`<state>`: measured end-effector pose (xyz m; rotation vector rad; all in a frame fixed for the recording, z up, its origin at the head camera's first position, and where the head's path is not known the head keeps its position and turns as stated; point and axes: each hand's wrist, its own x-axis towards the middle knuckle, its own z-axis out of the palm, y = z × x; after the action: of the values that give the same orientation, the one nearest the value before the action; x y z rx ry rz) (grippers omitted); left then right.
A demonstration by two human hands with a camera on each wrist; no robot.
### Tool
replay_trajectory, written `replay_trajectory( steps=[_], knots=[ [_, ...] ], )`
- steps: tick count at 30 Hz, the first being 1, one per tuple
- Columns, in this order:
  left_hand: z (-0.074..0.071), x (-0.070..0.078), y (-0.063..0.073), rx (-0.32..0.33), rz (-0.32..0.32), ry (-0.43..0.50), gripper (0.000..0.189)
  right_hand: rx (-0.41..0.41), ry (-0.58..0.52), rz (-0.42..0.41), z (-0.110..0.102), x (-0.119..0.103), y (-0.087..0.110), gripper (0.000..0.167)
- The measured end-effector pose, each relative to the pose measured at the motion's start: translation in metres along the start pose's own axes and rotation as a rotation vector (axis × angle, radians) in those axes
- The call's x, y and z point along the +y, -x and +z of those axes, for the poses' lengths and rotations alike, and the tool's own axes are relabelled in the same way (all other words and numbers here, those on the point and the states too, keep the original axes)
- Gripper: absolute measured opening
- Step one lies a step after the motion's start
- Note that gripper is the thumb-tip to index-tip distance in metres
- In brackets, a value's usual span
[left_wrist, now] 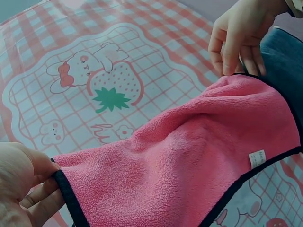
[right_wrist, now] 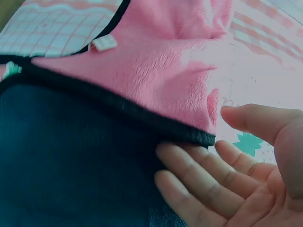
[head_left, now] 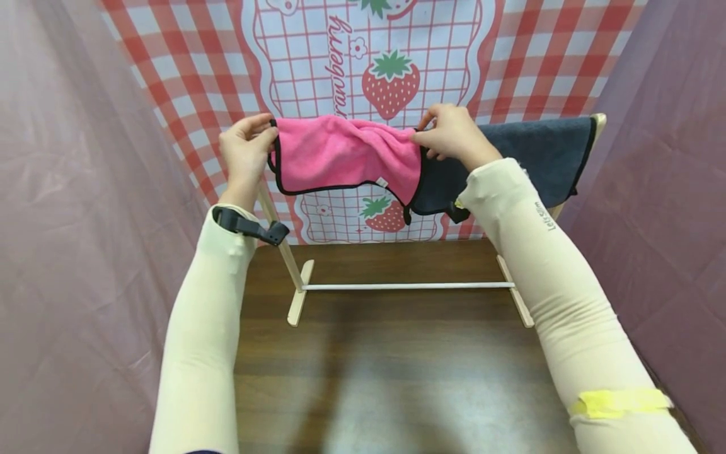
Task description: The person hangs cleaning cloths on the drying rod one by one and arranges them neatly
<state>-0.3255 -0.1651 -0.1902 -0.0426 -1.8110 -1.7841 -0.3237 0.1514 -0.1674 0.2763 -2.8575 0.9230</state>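
Note:
A pink towel [head_left: 340, 151] with black edging and a small white tag hangs over the top of a wooden rack. My left hand [head_left: 247, 151] pinches its upper left edge between thumb and fingers; the left wrist view shows the thumb in front of the edging. At the towel's upper right corner is my right hand [head_left: 450, 133]. In the right wrist view its fingers [right_wrist: 199, 175] lie extended at the black edging, while the thumb stands apart from the cloth. A dark blue-grey towel [head_left: 544, 157] hangs to the right, meeting the pink one's edge.
The rack has wooden feet [head_left: 300, 293] and a white lower bar [head_left: 408, 286] over a brown wood-grain surface [head_left: 397, 366]. Behind it hangs a red-checked strawberry cloth [head_left: 539, 57]. Pale pinkish curtains [head_left: 74, 221] flank both sides.

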Motion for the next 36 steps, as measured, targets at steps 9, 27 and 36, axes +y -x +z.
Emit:
replay_trajectory(
  steps=[9, 27, 36],
  knots=[
    [0.003, 0.011, -0.013, 0.021, 0.015, -0.042, 0.027, 0.124, -0.345, -0.008, 0.002, 0.004, -0.006, 0.026],
    [-0.01, 0.009, -0.032, 0.06, -0.003, 0.304, 0.026, 0.3, -1.134, 0.029, -0.016, 0.011, -0.015, 0.007],
    [-0.024, -0.018, -0.024, 0.06, -0.128, 0.286, 0.025, 0.202, -0.958, 0.06, -0.004, 0.021, -0.012, 0.007]
  ],
)
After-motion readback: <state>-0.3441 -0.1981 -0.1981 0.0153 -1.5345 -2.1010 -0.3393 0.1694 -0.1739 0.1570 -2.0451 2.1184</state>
